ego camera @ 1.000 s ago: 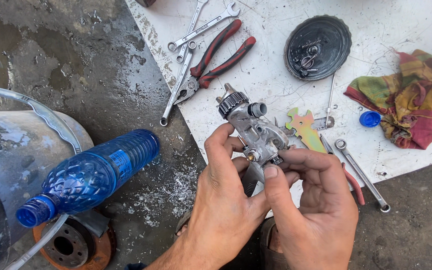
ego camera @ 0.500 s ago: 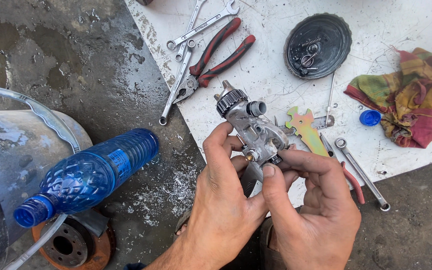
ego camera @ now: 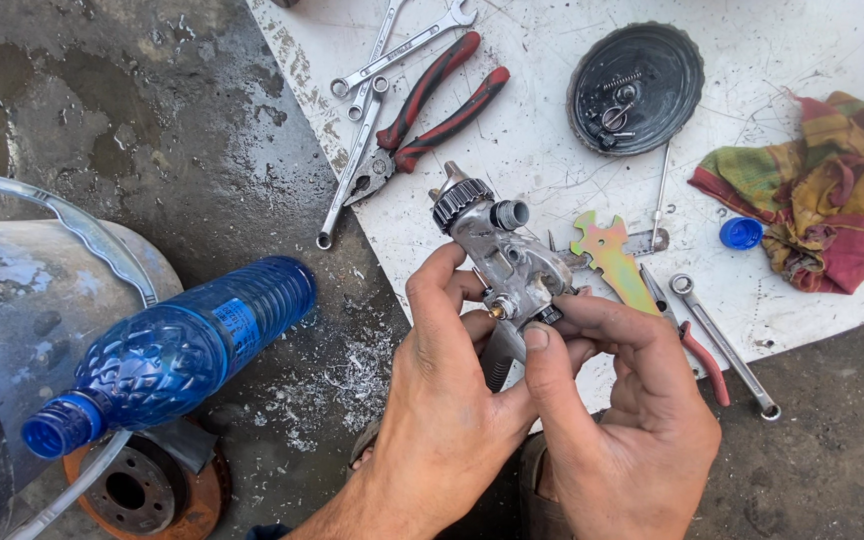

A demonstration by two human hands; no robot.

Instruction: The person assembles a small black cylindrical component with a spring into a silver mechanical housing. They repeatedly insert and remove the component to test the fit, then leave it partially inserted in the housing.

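**Both hands close on a small metal spray-gun body above the board's near edge**

The left hand (ego camera: pixel 452 400) wraps its fingers around the lower part of the spray-gun body (ego camera: pixel 502 255), thumb pressed up along its side near a small brass fitting. The right hand (ego camera: pixel 622 420) pinches the same part from the other side, thumb and forefinger shut tight on a small piece at its underside; what that piece is cannot be told. The body is tilted, its black knurled ring and threaded nozzle pointing up and away from the person, held in the air over the near edge of the white board (ego camera: pixel 552 150).

Compared with the picture a second ago, the grip is the same and the part has hardly shifted; only the fingers have closed in a little.

Just beyond the hands, on the board, lies a flat yellowish multi-wrench (ego camera: pixel 612 258), with a ring spanner (ego camera: pixel 722 345) and a red-handled tool partly hidden by the right hand. Further toward the far edge lie red-and-black pliers (ego camera: pixel 422 115) and several spanners (ego camera: pixel 372 110). A round black lid (ego camera: pixel 637 85) holding small parts sits near the far right, beside a colourful rag (ego camera: pixel 822 200) and a blue cap (ego camera: pixel 742 233). Off the board, on the wet ground to the left, a blue plastic bottle (ego camera: pixel 172 350) lies against a metal drum (ego camera: pixel 22 330), above a rusty brake disc (ego camera: pixel 142 485).
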